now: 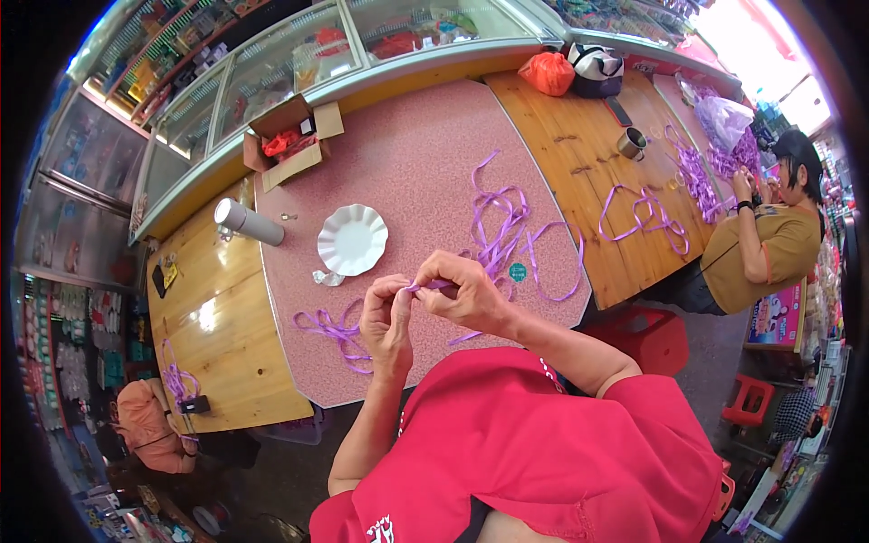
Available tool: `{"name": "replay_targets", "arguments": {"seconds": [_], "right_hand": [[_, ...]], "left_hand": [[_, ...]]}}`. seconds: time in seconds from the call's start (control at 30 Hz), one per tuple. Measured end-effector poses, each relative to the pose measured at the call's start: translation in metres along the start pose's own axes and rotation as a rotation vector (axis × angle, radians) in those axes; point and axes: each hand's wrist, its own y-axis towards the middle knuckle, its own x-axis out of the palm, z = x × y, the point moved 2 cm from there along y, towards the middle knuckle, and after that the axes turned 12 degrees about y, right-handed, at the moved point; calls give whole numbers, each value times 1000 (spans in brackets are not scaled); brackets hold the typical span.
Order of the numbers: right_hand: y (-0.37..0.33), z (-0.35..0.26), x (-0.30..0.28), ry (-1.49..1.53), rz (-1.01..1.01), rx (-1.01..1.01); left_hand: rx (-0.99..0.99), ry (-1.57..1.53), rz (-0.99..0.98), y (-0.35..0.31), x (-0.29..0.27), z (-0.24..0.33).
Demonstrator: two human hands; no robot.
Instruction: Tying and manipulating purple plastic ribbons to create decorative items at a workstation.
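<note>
Red shirt point(552, 425) fills the foreground. Above the pink tabletop point(425, 136), toward its front edge, the left hand point(387, 317) and right hand point(466, 294) pinch purple ribbon point(440, 284) between fingertips. Loose loops point(498, 244) lie toward the tabletop's right edge and front-left corner. Good work here likely means close pinches, ribbon kept flat, and slack free of tangles.

White letters point(381, 530) mark the red fabric shirt point(543, 434) beside the pink speckled counter point(425, 136); the counter's round teal sticker point(518, 271) bears pale, illegible print.
</note>
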Motion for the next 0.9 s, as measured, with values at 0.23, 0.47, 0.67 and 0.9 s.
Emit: {"name": "replay_targets", "arguments": {"seconds": [0.23,0.47,0.67,0.9], "right_hand": [[-3,-3,4,182,115,382],[3,-9,1,-116,46,41],[3,-12,3,421,110,591],[-5,-1,1,861,145,834]], "left_hand": [[66,225,54,3,4,2],[147,318,61,3,2,-1],[112,246,57,3,4,1],[29,155,59,1,9,-3]]}}
